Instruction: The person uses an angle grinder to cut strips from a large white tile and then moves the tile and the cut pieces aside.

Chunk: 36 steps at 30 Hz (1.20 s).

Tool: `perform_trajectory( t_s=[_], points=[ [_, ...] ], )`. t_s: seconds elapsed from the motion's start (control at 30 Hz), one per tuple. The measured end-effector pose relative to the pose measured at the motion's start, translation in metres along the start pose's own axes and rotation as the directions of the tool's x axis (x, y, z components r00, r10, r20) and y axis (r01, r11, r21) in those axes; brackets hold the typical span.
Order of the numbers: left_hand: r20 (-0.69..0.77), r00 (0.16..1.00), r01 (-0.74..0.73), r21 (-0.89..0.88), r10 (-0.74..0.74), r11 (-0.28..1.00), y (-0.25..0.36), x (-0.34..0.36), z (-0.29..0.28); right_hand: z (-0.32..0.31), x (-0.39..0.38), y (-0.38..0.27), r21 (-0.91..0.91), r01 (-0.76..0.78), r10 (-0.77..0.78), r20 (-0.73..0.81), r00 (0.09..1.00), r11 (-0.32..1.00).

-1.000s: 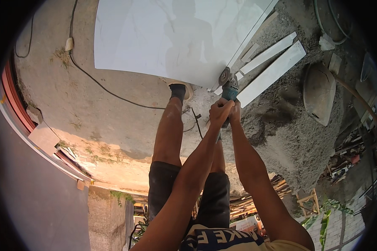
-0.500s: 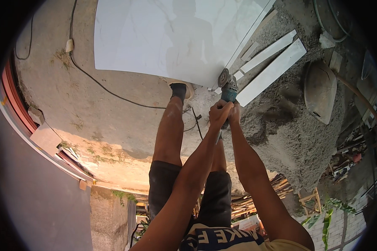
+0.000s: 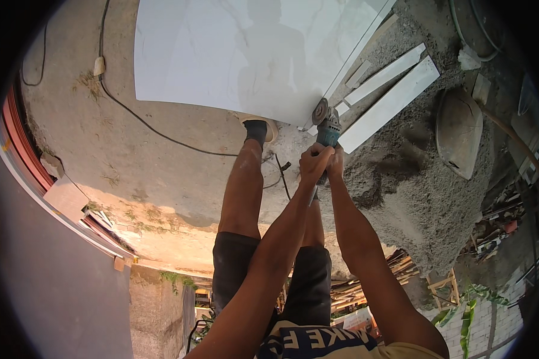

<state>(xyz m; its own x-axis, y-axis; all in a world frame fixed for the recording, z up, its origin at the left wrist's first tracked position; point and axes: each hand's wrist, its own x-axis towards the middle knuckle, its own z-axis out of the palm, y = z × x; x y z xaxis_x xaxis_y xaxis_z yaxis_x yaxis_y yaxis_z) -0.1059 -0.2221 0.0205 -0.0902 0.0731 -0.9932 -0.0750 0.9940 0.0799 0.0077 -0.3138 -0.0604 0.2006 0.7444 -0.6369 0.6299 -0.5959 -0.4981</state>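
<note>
An angle grinder (image 3: 328,133) with a teal body points away from me, its round disc at the near right edge of a large glossy white tile slab (image 3: 191,60). My left hand (image 3: 315,161) wraps round the grinder's body from the left. Close against it, my right hand (image 3: 335,160) grips the same tool from the right; its fingers are partly hidden. A thin dark line runs up the slab from the disc toward the far right. Whether the disc touches the slab or spins, I cannot tell.
White cut strips (image 3: 391,105) lie right of the slab on a grey sand heap (image 3: 425,209). A shovel blade (image 3: 458,134) rests on the sand. A black cable (image 3: 156,133) crosses the concrete at left. My sandalled foot (image 3: 259,128) stands at the slab's near edge.
Almost nothing differs. Both hands keep hold of the grinder in the same place, and the view has shifted very slightly.
</note>
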Motion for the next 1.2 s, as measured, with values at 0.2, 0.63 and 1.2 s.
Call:
perform_trajectory(
  t_s=[0.2, 0.63, 1.2],
  points=[
    [0.018, 1.000, -0.020, -0.020, 0.020, 1.000, -0.006, 0.001, -0.008, 0.010, -0.010, -0.005, 0.102, -0.035, 0.038, -0.030, 0.999, 0.994],
    [0.033, 0.998, -0.053, -0.029, 0.054, 0.998, -0.011, 0.009, -0.008, 0.008, -0.005, -0.016, 0.253, -0.038, 0.061, -0.085, 0.994, 0.967],
    [0.049, 0.996, -0.077, -0.029, 0.078, 0.997, -0.017, 0.005, -0.010, 0.006, -0.015, -0.015, 0.332, -0.356, 0.327, 0.143, 0.934, 0.873]
  ],
)
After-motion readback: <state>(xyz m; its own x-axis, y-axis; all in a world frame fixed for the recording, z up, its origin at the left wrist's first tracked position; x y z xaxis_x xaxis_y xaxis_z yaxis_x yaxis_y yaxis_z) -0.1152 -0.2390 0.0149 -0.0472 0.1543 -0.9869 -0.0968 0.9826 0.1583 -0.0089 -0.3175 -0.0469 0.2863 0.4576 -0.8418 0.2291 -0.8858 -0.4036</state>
